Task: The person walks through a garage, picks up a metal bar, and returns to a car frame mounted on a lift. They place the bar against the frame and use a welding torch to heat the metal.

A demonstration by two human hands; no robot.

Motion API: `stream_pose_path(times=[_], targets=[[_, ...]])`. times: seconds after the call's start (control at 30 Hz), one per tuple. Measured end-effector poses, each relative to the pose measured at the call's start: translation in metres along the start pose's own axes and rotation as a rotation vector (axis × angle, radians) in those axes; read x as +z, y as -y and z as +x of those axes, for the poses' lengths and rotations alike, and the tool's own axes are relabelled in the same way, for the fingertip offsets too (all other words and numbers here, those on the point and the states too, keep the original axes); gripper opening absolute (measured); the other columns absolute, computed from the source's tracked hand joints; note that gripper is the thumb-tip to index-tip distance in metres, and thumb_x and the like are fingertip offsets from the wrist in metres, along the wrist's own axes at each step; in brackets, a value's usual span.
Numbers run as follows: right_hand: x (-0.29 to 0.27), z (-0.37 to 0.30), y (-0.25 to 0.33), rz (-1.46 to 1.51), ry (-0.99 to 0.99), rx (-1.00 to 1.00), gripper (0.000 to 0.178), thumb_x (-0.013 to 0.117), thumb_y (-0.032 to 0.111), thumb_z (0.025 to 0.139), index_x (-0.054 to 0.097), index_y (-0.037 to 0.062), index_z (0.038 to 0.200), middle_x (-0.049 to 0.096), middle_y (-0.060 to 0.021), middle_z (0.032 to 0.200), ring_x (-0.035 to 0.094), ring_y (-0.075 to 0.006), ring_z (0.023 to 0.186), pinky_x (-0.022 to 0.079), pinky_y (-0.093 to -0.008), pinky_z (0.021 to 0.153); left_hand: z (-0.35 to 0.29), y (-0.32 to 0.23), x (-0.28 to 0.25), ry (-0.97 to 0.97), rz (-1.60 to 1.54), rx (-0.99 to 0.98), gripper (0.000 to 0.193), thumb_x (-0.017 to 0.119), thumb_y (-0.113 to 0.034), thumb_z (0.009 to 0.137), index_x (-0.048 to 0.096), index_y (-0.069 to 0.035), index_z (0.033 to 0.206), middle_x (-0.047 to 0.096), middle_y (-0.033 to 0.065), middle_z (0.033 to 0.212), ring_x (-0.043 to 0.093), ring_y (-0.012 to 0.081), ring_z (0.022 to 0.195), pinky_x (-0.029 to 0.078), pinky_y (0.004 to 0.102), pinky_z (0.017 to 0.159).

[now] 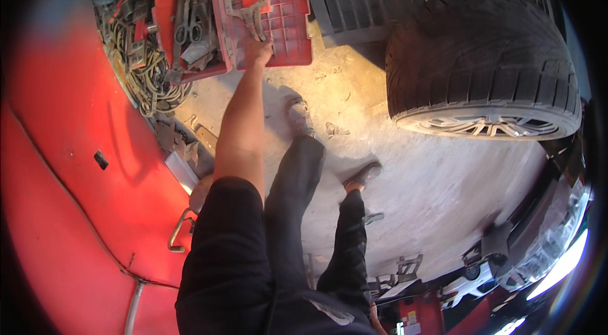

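Left hand point(258, 53): fingers closed on metal-framed tool point(251, 16), over red ribbed lid point(289, 31). Right hand: fingers' state cannot be told.

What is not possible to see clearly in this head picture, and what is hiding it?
Metal frame in left hand: head view's upper edge cuts its far end.
Right hand: only a strip of skin shows in head view; lower edge cuts the rest.
Floor of red toolbox: in head view, piled tools hide it.
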State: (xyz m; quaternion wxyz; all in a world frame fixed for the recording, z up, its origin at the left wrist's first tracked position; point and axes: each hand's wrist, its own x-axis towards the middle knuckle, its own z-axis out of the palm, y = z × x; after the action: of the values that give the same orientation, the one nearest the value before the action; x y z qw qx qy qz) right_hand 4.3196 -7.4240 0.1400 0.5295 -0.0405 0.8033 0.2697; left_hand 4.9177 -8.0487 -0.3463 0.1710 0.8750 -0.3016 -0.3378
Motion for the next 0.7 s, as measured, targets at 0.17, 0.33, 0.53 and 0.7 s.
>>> stream_pose_path(times=[0.17, 0.33, 0.53, 0.7], targets=[[0.054, -0.012, -0.043, 0.152, 0.039, 0.072, 0.037, 0.042, 0.03, 0.1, 0.068, 0.0035, 0.098, 0.065, -0.008, 0.093, 0.06, -0.0228, 0.081, 0.05, -0.0368, 0.073, -0.014, -0.088, -0.04, 0.42, -0.265, -0.195, 0.033, 0.077, -0.029, 0.08, 0.062, -0.006, 0.097, 0.064, 0.0093, 0.08, 0.063, 0.0189, 0.068, 0.054, 0.0403, 0.061], [0.073, 0.031, -0.116, 0.299, 0.078, 0.001, 0.041, 0.037, 0.03, 0.102, 0.068, 0.0041, 0.098, 0.064, -0.0048, 0.093, 0.058, -0.0195, 0.081, 0.05, -0.0346, 0.075, -0.051, -0.125, -0.109, 0.443, -0.703, -0.319, 0.025, 0.074, -0.029, 0.081, 0.058, -0.011, 0.087, 0.054, 0.0003, 0.071, 0.058, 0.0159, 0.064, 0.053, 0.0374, 0.06], [0.103, 0.042, -0.099, 0.506, -0.03, -0.375, 0.037, 0.043, 0.022, 0.1, 0.07, -0.002, 0.109, 0.072, -0.017, 0.088, 0.067, -0.0227, 0.08, 0.052, -0.0415, 0.074, -0.231, -0.184, -0.204, 0.475, -0.837, -0.381, 0.019, 0.068, -0.028, 0.083, 0.053, -0.016, 0.08, 0.048, -0.0025, 0.064, 0.047, 0.014, 0.054, 0.046, 0.0325, 0.056], [0.036, -0.053, 0.031, 0.281, -0.303, -0.507, 0.031, 0.058, 0.017, 0.085, 0.07, 0.0037, 0.11, 0.069, -0.0261, 0.099, 0.066, -0.0415, 0.097, 0.052, -0.0477, 0.085, -0.429, -0.15, -0.229, 0.656, -0.541, -0.462, 0.021, 0.069, -0.026, 0.085, 0.053, -0.012, 0.084, 0.051, 0.0013, 0.064, 0.051, 0.0178, 0.049, 0.047, 0.0356, 0.048]])
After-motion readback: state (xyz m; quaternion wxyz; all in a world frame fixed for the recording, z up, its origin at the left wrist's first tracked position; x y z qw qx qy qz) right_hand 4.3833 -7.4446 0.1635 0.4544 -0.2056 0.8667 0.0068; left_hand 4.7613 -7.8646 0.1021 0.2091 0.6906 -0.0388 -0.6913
